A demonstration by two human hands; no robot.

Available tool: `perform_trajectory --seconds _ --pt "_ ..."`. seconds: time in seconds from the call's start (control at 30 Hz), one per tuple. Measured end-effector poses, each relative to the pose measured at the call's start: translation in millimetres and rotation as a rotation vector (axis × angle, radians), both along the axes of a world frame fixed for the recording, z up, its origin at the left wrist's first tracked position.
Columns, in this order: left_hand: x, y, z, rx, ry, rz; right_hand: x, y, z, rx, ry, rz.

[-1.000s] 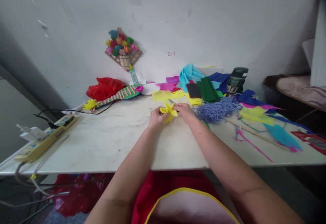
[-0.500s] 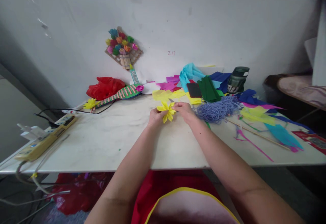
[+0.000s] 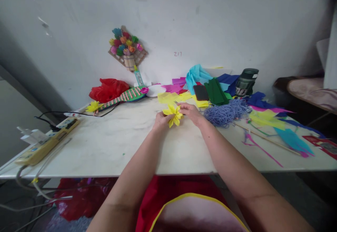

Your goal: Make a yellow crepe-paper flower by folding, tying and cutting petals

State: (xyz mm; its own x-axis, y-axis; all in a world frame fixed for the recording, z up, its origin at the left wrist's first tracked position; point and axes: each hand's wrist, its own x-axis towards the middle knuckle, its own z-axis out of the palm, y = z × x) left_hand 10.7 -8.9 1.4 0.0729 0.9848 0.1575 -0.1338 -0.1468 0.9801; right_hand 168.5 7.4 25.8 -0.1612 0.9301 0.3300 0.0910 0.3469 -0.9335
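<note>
A yellow paper flower (image 3: 173, 114) is pinched in my left hand (image 3: 160, 121), a little above the white table (image 3: 118, 147) near its middle. My right hand (image 3: 191, 112) is just right of the flower, fingers curled, with fingertips touching its petals. A small metal tip shows behind the flower, too small to make out. Both forearms reach in from the bottom edge.
Coloured paper scraps (image 3: 265, 117), a heap of purple cord (image 3: 226, 112), a dark phone (image 3: 200, 92), green folded paper (image 3: 215, 91) and a dark jar (image 3: 245, 81) lie to the right. A red bag (image 3: 108, 89), a striped craft piece (image 3: 123, 98) and a power strip (image 3: 44, 144) sit left.
The flower has turned slightly in my left hand. My right hand's fingers shifted a little along the petals. Everything else is as it was.
</note>
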Motion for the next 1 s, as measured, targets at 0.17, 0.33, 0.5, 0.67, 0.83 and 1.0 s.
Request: perform_trajectory --seconds 0.17,0.33,0.5,0.67,0.83,1.0 --pt "1.0 -0.7 0.3 0.009 0.026 0.008 -1.5 1.9 -1.8 -0.012 -0.072 -0.031" --pt "2.0 -1.9 2.7 -0.015 0.034 0.008 0.6 3.2 -2.0 0.086 -0.149 -0.017" --pt "3.2 -3.6 4.5 -0.025 0.029 0.015 2.8 3.8 -0.1 0.203 -0.204 -0.014" --pt "4.4 -6.3 6.4 -0.034 -0.013 0.009 5.0 5.5 -1.1 0.263 -0.201 0.051" --pt "4.0 -3.0 3.5 -0.027 -0.025 0.028 5.8 10.2 -4.9 0.336 -0.274 0.024" --pt "1.7 0.6 -0.6 -0.010 -0.029 0.001 5.2 13.1 -7.1 0.384 -0.398 -0.039"
